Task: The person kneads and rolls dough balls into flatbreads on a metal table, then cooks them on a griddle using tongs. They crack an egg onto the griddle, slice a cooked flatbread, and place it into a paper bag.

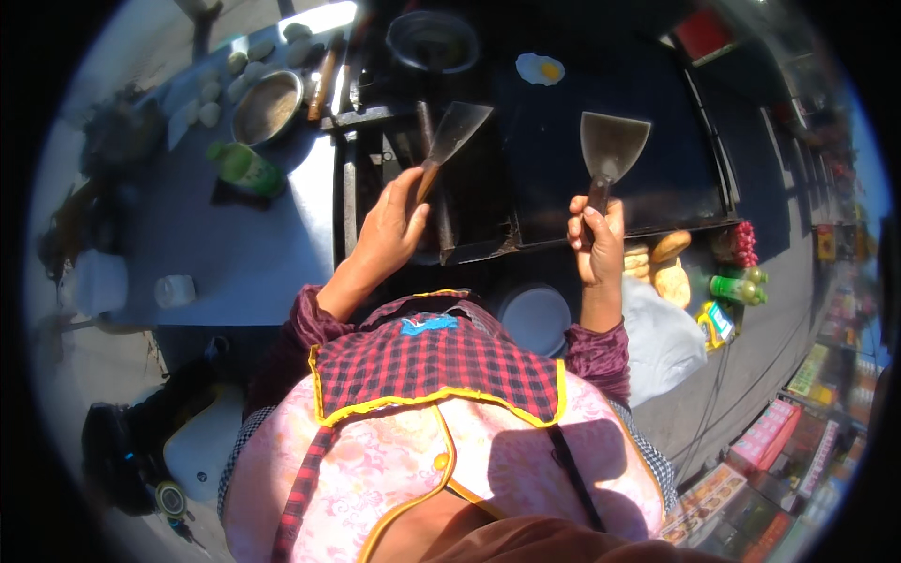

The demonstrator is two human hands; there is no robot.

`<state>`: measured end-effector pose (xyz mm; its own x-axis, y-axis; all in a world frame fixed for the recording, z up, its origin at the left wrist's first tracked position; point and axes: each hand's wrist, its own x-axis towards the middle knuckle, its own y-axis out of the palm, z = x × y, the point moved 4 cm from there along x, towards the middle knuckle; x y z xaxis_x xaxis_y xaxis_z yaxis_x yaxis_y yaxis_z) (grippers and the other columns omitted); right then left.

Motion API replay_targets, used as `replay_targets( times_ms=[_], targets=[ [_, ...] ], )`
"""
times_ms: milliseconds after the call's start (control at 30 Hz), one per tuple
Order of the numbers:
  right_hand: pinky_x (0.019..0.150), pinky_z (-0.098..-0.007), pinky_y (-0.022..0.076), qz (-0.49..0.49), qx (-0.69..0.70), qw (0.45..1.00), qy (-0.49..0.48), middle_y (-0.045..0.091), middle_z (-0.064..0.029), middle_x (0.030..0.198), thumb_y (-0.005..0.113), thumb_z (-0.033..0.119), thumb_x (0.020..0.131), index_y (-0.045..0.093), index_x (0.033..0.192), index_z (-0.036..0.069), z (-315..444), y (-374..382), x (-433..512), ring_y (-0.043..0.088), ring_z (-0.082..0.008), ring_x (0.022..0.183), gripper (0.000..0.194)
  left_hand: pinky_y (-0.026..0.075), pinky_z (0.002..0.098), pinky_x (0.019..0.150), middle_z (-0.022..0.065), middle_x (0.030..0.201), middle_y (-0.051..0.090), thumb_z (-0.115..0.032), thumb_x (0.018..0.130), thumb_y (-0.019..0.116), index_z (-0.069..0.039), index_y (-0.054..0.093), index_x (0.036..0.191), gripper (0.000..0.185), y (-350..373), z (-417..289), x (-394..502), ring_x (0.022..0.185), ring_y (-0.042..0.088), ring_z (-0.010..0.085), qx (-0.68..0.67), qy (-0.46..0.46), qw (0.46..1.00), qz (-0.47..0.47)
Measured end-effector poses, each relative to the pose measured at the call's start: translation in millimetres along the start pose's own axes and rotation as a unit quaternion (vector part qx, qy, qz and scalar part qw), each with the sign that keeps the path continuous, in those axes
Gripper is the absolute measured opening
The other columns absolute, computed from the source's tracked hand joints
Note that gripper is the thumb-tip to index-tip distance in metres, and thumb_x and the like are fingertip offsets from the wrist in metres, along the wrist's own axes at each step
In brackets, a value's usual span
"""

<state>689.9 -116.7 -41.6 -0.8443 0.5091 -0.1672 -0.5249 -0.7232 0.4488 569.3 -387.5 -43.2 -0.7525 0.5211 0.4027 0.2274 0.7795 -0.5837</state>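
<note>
My left hand (391,219) grips the wooden handle of a flat metal scraper (457,134), its blade tilted up to the right. In my right hand (598,229) is a second scraper (614,144), held upright with its wide blade pointing away from me. Both blades are over or before a dark flat griddle (549,169). A fried egg (540,69) with a yellow yolk lies towards the griddle's far side, apart from both scrapers. Beyond the left scraper sits a round metal-rimmed pan or lid (432,42), in shadow.
The table (239,232) at left holds a metal bowl (267,107), a green bottle (246,169), a white cup (174,291) and pale round pieces (209,105). At right are flatbreads (672,278), a white bag (658,338) and green-capped bottles (738,289). A round lidded tub (536,320) stands before me.
</note>
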Motion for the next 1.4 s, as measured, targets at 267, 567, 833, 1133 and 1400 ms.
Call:
replay_targets(
  times_ms=[267, 567, 833, 1133, 1400],
  targets=[
    [0.043, -0.0157, 0.0337, -0.028, 0.014, 0.998, 0.051, 0.054, -0.0093, 0.086, 0.058, 0.003, 0.090, 0.034, 0.100, 0.011, 21.5, -91.8, 20.2, 0.046, -0.0067, 0.053, 0.027, 0.054, 0.0446, 0.064, 0.0233, 0.103, 0.053, -0.020, 0.093, 0.055, -0.010, 0.041, 0.135, 0.045, 209.1, 16.1, 174.1, 0.082, 0.063, 0.0401, 0.187, -0.120, 0.974, 0.032],
    [0.043, -0.0166, 0.0335, 0.007, 0.035, 0.992, 0.125, 0.054, -0.0091, 0.086, 0.058, 0.002, 0.089, 0.035, 0.102, 0.012, 28.5, -145.6, 13.9, 0.044, -0.0079, 0.052, 0.028, 0.053, 0.0447, 0.067, 0.0218, 0.105, 0.053, -0.023, 0.094, 0.053, -0.015, 0.044, 0.135, 0.043, 234.0, 25.3, 158.0, 0.082, 0.063, 0.0394, 0.271, -0.139, 0.947, 0.100],
    [0.042, -0.0161, 0.0322, 0.038, 0.043, 0.987, 0.147, 0.055, -0.0094, 0.085, 0.059, 0.003, 0.089, 0.035, 0.101, 0.013, 26.7, -141.2, 20.8, 0.045, -0.0075, 0.052, 0.028, 0.052, 0.0467, 0.069, 0.0210, 0.108, 0.054, -0.024, 0.093, 0.054, -0.018, 0.044, 0.136, 0.044, 212.7, 15.8, 140.6, 0.084, 0.063, 0.0408, 0.272, -0.184, 0.938, 0.113],
    [0.042, -0.0151, 0.0317, 0.041, 0.029, 0.987, 0.155, 0.056, -0.0088, 0.084, 0.057, 0.002, 0.090, 0.035, 0.101, 0.013, 22.7, -134.8, 21.2, 0.044, -0.0061, 0.051, 0.027, 0.052, 0.0432, 0.062, 0.0192, 0.088, 0.058, -0.019, 0.089, 0.060, -0.016, 0.051, 0.131, 0.043, 171.1, -6.3, 161.4, 0.073, 0.063, 0.0372, 0.289, -0.046, 0.956, 0.024],
    [0.043, -0.0145, 0.0322, 0.054, 0.031, 0.985, 0.160, 0.055, -0.0082, 0.084, 0.057, 0.003, 0.090, 0.032, 0.100, 0.014, 15.1, -122.5, 18.6, 0.044, -0.0050, 0.052, 0.029, 0.052, 0.0472, 0.070, 0.0211, 0.102, 0.059, -0.026, 0.094, 0.053, -0.020, 0.048, 0.134, 0.041, 182.5, 5.1, 183.7, 0.083, 0.064, 0.0410, 0.290, -0.142, 0.940, 0.112]
  ],
)
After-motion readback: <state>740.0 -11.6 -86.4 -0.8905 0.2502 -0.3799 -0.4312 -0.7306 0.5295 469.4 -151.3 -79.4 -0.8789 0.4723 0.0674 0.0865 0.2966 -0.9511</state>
